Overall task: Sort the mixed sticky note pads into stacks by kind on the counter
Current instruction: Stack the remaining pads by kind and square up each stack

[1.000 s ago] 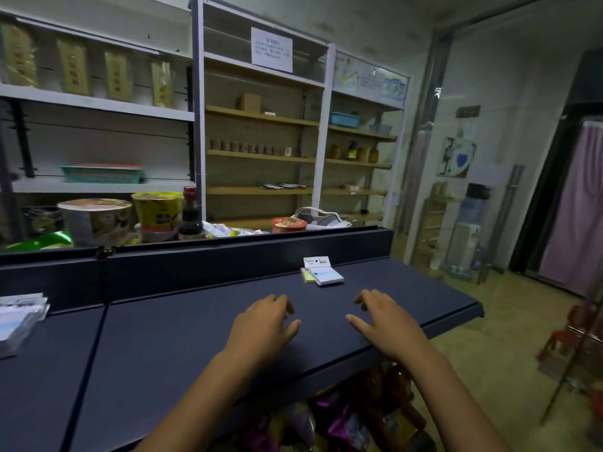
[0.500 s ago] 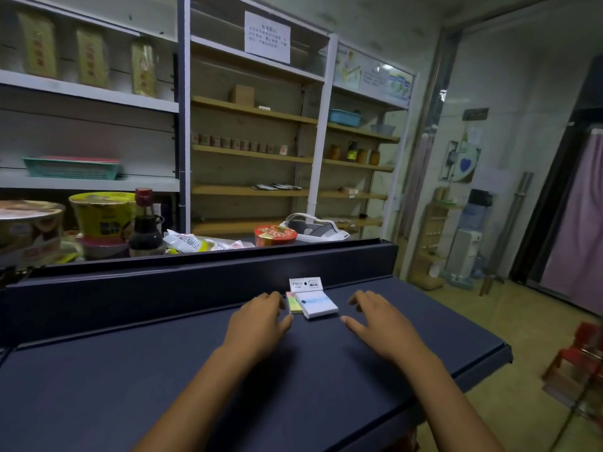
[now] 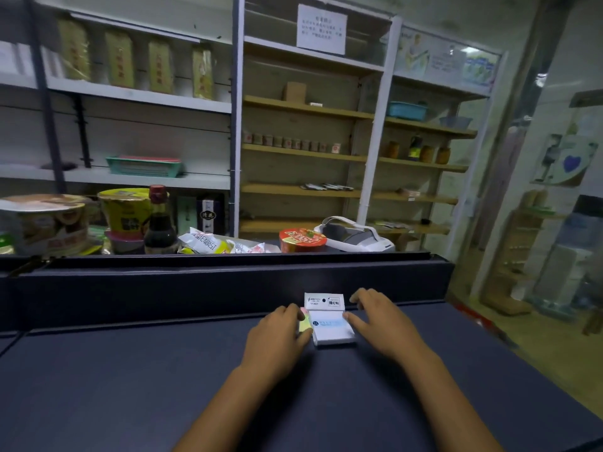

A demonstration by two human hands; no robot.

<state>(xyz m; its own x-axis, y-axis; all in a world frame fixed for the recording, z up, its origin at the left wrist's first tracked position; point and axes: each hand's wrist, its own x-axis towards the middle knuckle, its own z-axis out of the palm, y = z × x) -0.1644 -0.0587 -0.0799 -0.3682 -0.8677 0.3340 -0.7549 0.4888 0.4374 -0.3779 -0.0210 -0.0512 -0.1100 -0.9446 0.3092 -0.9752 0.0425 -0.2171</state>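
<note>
Both our hands have slid forward across the dark counter (image 3: pixel 130 370) since a second ago and now flank the little pile of sticky note pads, which earlier lay well ahead of our fingertips. Our left hand (image 3: pixel 277 334) lies palm down with its fingers lightly bent, the tips touching the left edge of the yellow-green pad (image 3: pixel 304 325); we cannot tell whether they grip it or only rest against it. Our right hand (image 3: pixel 380 321) is spread fairly wide, thumb against the right edge of the white and blue pad (image 3: pixel 332 331) and the other fingers reaching past it toward the counter's raised back wall (image 3: pixel 195 288). It pinches nothing that we can see.

Taking the white and blue pad as our landmark: the yellow-green pad sits touching its left side, partly under our fingers, with a strip of pink at its far end. Behind the landmark, against the back wall, stands a white labelled pack (image 3: pixel 324 301) with black print. Beyond the wall and to the left of the landmark are a soy sauce bottle (image 3: pixel 160 223), a yellow noodle cup (image 3: pixel 125 213) and a red bowl (image 3: pixel 302 239).
</note>
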